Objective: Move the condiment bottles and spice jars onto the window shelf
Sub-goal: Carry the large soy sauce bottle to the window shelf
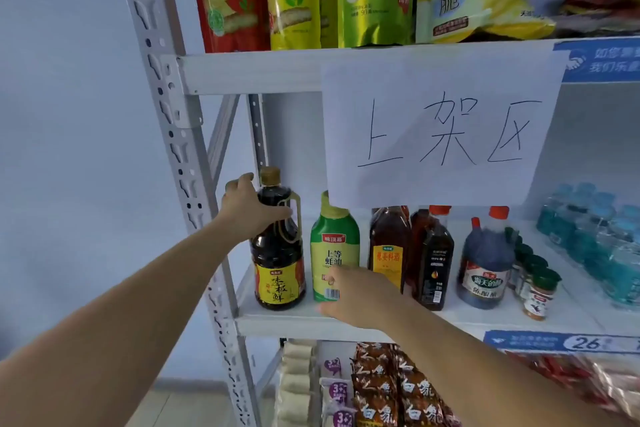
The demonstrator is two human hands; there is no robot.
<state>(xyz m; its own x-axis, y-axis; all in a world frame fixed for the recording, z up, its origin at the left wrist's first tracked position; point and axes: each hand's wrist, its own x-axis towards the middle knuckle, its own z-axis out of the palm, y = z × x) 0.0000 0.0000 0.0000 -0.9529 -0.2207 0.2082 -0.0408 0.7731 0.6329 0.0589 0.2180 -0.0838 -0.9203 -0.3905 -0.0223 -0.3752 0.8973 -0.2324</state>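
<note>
The sign (440, 125) hides the neck of the amber bottle (386, 239) just below it. Below-left of the sign, my right grip (360, 298) covers the lower label of the green bottle (334, 246); whether it holds, I can't tell. The fingertips of my left grip (254, 208) are hidden behind the soy bottle (278, 253). Right of the sign, the water bottles (595, 239) are blurred and run off-frame.

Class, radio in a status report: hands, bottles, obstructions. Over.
Left hand grips dark soy bottle, upright on shelf. Right hand low on green bottle, grip unclear. Paper sign overlaps its cap.
</note>
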